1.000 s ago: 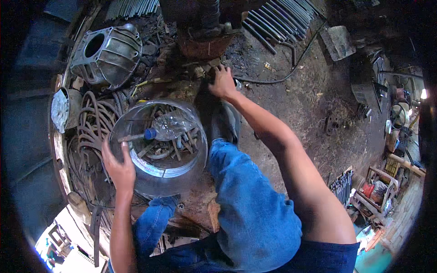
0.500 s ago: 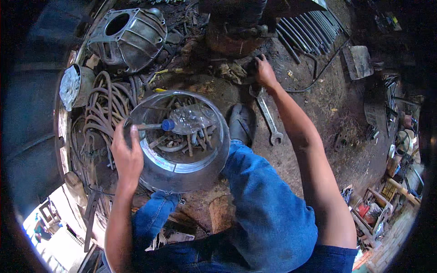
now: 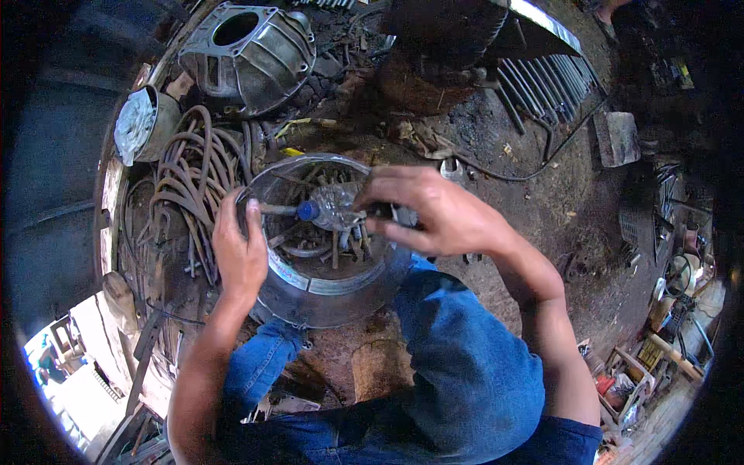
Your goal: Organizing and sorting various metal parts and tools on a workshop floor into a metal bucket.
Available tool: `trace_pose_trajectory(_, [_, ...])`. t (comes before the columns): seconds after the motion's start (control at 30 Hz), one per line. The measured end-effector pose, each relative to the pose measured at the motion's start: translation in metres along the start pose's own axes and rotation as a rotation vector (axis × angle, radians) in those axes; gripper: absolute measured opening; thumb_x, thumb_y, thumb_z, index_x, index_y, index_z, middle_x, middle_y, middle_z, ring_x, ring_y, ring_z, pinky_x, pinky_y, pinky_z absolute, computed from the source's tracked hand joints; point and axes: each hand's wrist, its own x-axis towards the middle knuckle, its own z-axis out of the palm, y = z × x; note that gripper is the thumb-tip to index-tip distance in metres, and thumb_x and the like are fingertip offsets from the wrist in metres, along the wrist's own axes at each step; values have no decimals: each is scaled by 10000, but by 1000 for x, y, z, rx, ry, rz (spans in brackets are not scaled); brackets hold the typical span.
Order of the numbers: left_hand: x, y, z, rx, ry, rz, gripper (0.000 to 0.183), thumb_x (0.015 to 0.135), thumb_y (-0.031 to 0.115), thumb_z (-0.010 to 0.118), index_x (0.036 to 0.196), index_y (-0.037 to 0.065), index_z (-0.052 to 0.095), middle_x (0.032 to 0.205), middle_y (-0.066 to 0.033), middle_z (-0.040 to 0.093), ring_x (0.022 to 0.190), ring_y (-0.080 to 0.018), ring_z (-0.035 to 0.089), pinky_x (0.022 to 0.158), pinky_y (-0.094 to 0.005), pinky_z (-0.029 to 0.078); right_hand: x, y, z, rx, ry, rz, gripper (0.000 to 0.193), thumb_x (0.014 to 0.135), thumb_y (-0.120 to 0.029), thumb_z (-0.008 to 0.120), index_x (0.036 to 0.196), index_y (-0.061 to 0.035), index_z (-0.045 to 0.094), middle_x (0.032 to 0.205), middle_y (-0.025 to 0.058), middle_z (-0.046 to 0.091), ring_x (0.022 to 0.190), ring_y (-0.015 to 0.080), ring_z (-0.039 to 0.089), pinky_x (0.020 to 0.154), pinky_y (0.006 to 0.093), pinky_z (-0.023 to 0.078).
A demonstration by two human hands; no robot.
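Note:
A round metal pan (image 3: 341,301) with a wide rim sits before my legs, holding several rusty rods and bolts. On top of them lies a clear plastic bottle (image 3: 335,205) with a blue cap. My left hand (image 3: 242,252) is closed on the pan's left rim, thumb on the inner side, beside a short rod (image 3: 277,209) that reaches toward the cap. Over the pan's right side is my right hand (image 3: 438,209), thumb and fingers pinched around something dark I cannot make out. Beyond its knuckles shows a wrench jaw (image 3: 452,170); the hand hides most of the wrench.
Coiled hose or cable (image 3: 194,167) lies left of the pan, below a metal housing (image 3: 260,66) and a bucket (image 3: 159,128). Metal rods (image 3: 542,89) lie in a row at the far right, near a block (image 3: 618,139). A wooden crate (image 3: 632,380) stands lower right.
My right hand has come back from the floor beyond the wrench to the pan's right side. My left hand stays on the rim. The whole view has shifted slightly.

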Motion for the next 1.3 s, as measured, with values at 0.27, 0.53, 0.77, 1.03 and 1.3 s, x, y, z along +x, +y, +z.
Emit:
trace_pose_trajectory(0.27, [0,3,3,-31,19,22,328,928,196,531,1143,-50,522,1070,-266,578,1024,-425,550,884,-433,429,39,11,-12,-221,-3,92,284,830,-152,637,1062,11,624,1041,177,645,978,344,612,889,423,476])
trace_pose_trajectory(0.53, [1,1,-6,0,15,67,371,888,185,575,1169,-32,467,1073,-248,542,991,-424,546,852,-454,436,197,185,-22,-1007,-857,-111,182,702,-188,620,692,-13,670,789,197,663,746,324,662,628,431,520])
trace_pose_trajectory(0.77, [-2,-6,-8,-23,-13,45,387,851,148,601,1159,-45,468,1064,-238,527,999,-415,534,856,-454,431,232,272,51,-887,-128,626,281,824,-192,552,1045,-43,642,1061,183,612,989,322,607,807,419,519])
trace_pose_trajectory(1.03, [6,1,-1,-119,-41,54,417,833,97,610,1189,-55,453,1074,-258,530,1000,-412,545,878,-439,429,181,333,74,-1093,497,451,401,878,-230,464,1225,-43,540,1087,105,541,1050,268,507,900,522,379])
trace_pose_trajectory(1.3, [8,4,-2,-110,-63,56,423,832,90,610,1196,-59,454,1080,-260,529,1014,-401,543,894,-430,420,196,326,75,-1200,525,728,592,736,-326,627,1225,-12,517,1120,139,502,1048,313,500,920,563,368])
